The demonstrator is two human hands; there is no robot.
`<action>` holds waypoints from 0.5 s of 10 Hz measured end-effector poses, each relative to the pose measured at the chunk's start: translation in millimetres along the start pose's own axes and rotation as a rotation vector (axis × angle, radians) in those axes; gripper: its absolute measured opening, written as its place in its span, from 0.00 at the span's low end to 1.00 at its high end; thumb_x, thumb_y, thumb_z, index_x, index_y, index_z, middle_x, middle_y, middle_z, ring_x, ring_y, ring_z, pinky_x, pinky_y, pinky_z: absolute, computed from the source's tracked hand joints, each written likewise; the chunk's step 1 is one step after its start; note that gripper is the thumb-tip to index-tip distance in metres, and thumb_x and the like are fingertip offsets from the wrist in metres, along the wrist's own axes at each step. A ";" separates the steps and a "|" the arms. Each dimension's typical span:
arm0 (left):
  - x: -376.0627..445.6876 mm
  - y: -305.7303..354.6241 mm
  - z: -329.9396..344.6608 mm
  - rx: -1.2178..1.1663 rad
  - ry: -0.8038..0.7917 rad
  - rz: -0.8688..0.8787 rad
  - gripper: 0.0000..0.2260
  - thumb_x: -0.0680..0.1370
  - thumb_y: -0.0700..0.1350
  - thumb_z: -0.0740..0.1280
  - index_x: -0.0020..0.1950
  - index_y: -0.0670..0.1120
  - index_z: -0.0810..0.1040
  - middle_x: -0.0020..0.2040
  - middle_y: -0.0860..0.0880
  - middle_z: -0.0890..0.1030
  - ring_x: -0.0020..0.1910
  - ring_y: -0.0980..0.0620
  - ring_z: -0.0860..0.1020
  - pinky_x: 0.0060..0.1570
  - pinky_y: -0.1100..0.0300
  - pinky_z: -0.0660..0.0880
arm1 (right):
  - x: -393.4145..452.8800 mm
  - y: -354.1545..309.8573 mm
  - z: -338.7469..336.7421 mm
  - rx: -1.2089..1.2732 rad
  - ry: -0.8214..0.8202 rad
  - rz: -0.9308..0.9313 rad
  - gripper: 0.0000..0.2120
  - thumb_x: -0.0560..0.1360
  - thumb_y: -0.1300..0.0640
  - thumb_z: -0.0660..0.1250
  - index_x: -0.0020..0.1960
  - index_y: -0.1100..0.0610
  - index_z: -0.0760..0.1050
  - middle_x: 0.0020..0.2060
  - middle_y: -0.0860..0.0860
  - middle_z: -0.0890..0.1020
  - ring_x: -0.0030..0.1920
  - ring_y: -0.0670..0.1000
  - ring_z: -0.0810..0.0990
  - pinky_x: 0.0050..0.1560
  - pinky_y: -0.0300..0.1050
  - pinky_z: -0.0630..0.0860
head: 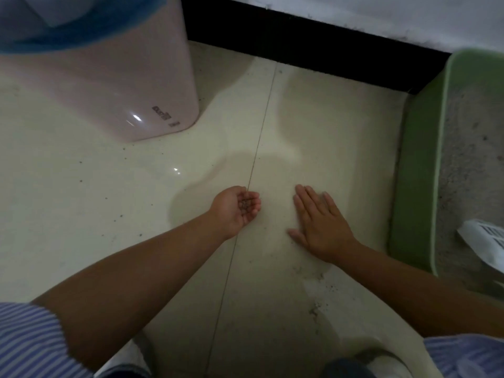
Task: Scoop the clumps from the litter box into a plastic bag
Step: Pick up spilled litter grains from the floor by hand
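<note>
The litter box [425, 165] sits at the right side of the floor [272, 296], green wall up against the dark skirting, grey litter [469, 173] inside and a white slotted scoop [488, 241] lying in it near the front. No clumps can be picked out from here. No plastic bag shows as such either — unless that blue lining at the top of the pink bin [114, 85], back left, is it; I cannot tell.

Down on the tile, it's stray grains being gathered. The left hand [236, 208] is cupped palm-up, fingers curled round a small dark pinch of litter grains [245, 204]. The right hand [319, 222] lies flat, fingers straight and close together, palm on the floor just beside the box wall and a little apart from the left.

More scatter [316, 306] lies nearer the person, toward the knees, between the two forearms. That looks like the next patch to sweep.

To do this well, I'd say keep the flat hand low with its edge on the tile, draw the grains into one little heap — then push them over the rim of the cupped palm. Keep that cup level; tip it and the lot spills back. Empty it before it fills.
</note>
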State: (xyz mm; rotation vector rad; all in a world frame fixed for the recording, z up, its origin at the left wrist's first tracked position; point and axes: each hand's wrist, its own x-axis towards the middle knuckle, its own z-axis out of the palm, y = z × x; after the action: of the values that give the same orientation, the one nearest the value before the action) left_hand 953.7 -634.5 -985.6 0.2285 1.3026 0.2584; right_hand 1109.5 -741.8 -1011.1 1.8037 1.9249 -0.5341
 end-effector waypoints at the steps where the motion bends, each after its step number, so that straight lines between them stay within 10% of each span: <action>1: 0.3 -0.5 1.9 0.006 -0.003 0.006 0.19 0.81 0.41 0.52 0.34 0.38 0.72 0.17 0.48 0.75 0.14 0.56 0.73 0.17 0.72 0.69 | -13.0 4.1 4.9 0.038 -0.001 0.073 0.41 0.78 0.41 0.33 0.60 0.65 0.76 0.60 0.59 0.79 0.60 0.59 0.79 0.62 0.52 0.57; 3: -0.4 -0.8 3.8 0.034 -0.002 0.002 0.19 0.81 0.41 0.52 0.34 0.38 0.72 0.17 0.48 0.75 0.14 0.56 0.73 0.16 0.72 0.69 | -4.6 11.9 3.4 0.090 0.114 0.143 0.38 0.79 0.44 0.34 0.63 0.65 0.74 0.61 0.60 0.77 0.61 0.61 0.77 0.64 0.52 0.59; 5: -1.3 -1.4 10.6 0.051 -0.010 0.007 0.19 0.81 0.41 0.52 0.34 0.38 0.71 0.17 0.48 0.75 0.14 0.56 0.73 0.16 0.72 0.69 | 20.0 15.5 -15.9 0.163 0.132 -0.007 0.59 0.54 0.29 0.13 0.76 0.59 0.42 0.76 0.55 0.42 0.76 0.52 0.42 0.71 0.41 0.39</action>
State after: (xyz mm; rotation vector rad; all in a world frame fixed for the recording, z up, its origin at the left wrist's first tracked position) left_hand 963.7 -636.5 -982.2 0.2774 1.2994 0.2293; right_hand 1123.1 -715.2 -1008.9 1.9788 2.0271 -0.6041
